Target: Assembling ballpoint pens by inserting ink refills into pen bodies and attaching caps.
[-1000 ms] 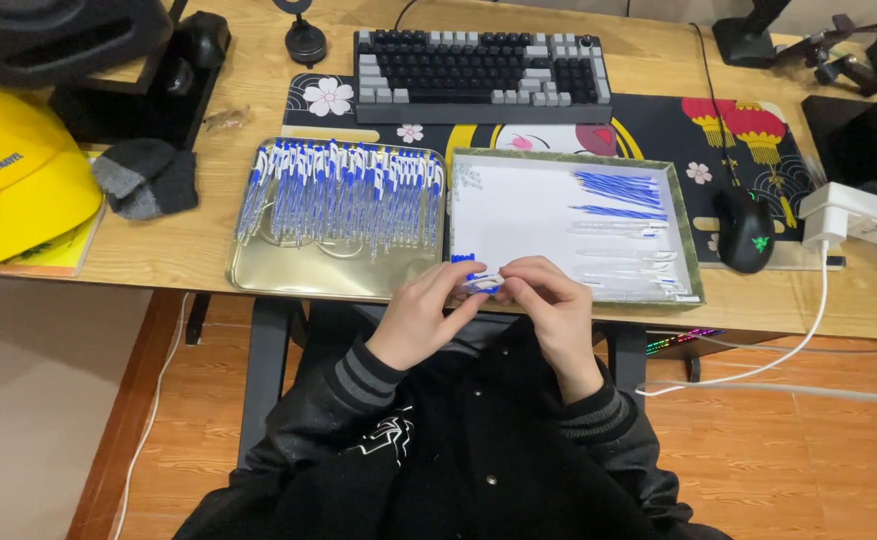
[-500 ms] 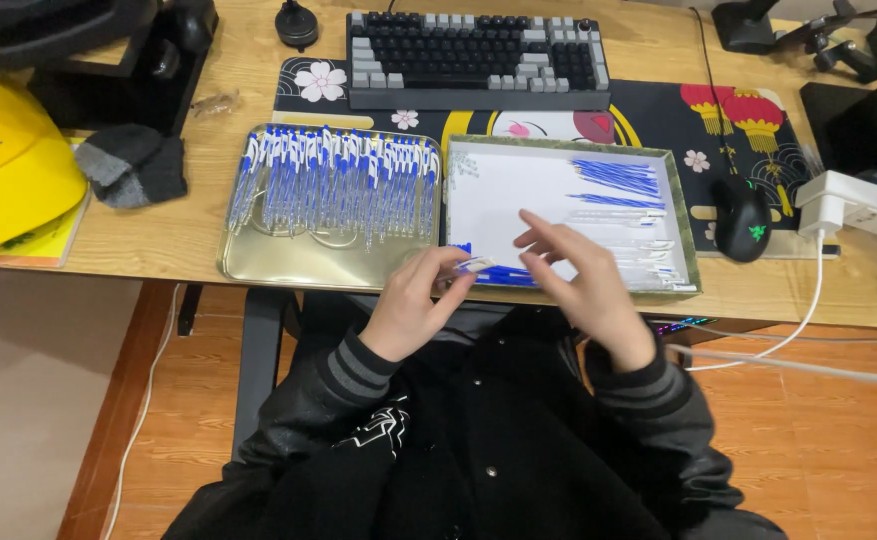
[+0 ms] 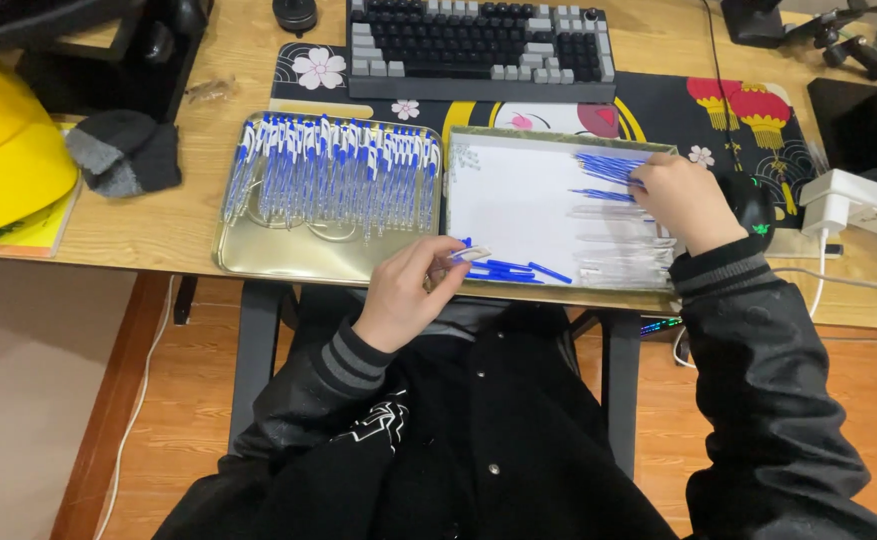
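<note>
Taking the gold tray (image 3: 258, 262) as the landmark: far to its left, at the bench (image 3: 148, 225) edge, lies a yellow hard hat (image 3: 3, 150), and between hat and tray sits a grey and black knit cap (image 3: 123, 152). The gold tray itself carries a dense row of blue-capped clear pens (image 3: 333, 170) laid side by side across its upper half; its lower half is bare metal.

Just off the tray's lower right corner, the left hand (image 3: 408, 295) is curled narrow, its fingertips pinching a small white and blue pen part (image 3: 468, 254) at the seam between the two trays. Directly right of the gold tray, touching it, stands a second tray lined with white paper (image 3: 518, 200). A few loose blue pieces (image 3: 513, 270) lie along its near edge, just beside the left hand's fingers.

Further right on the white tray, a cluster of blue refills (image 3: 603, 170) lies in the upper corner, with clear pen barrels (image 3: 618, 250) stacked below. The right hand (image 3: 683, 200) rests over that corner, fingers bent down onto the blue refills; whether it grips one I cannot tell.

Behind both trays lies a keyboard (image 3: 478, 45) on a patterned desk mat (image 3: 738, 110). Far right of the gold tray sits a white power strip (image 3: 858, 205).
</note>
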